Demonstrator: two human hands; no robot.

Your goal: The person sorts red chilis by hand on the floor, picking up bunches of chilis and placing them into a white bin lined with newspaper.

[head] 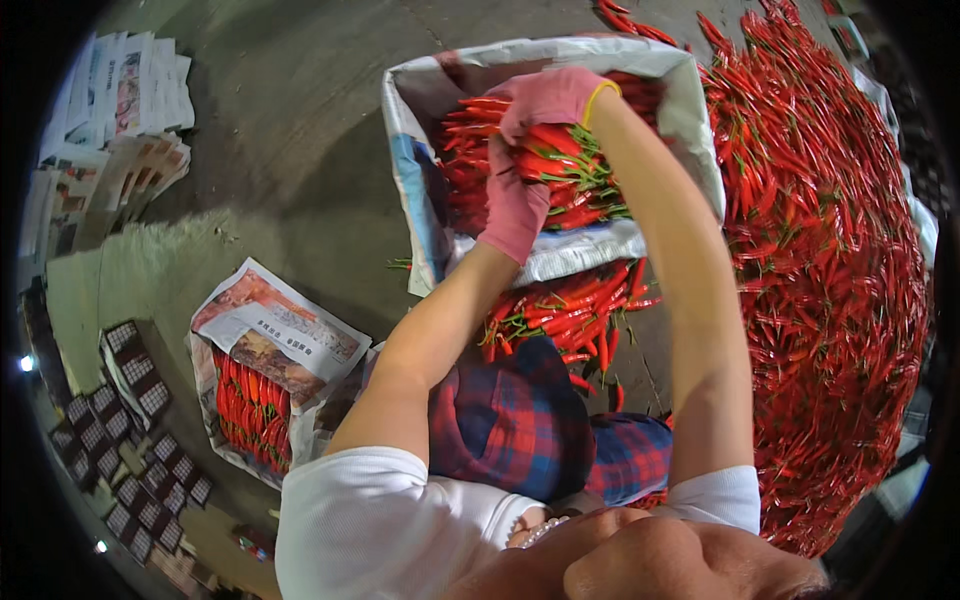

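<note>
Before me stands a newspaper-lined box (559, 251) with red chili peppers (465, 187) lying inside. My right hand (551, 101), in a pink glove with a yellow cuff, reaches over the far side of a bunch of chili peppers (551, 142). From the near side, my pink-gloved left hand (517, 202) grips the same bunch, thumb raised at its left end. The bunch's green stems point right. Both hands are within the box, just above the layer of peppers; some fingertips are hidden.
A large heap of red chili peppers (825, 300) spreads along the right. Loose peppers (570, 311) lie between the box and my knees. A second newspaper-lined box of peppers (251, 397) stands at left. Newspaper stacks (124, 97) lie on the concrete floor (300, 90); crates (139, 367) stand farther off.
</note>
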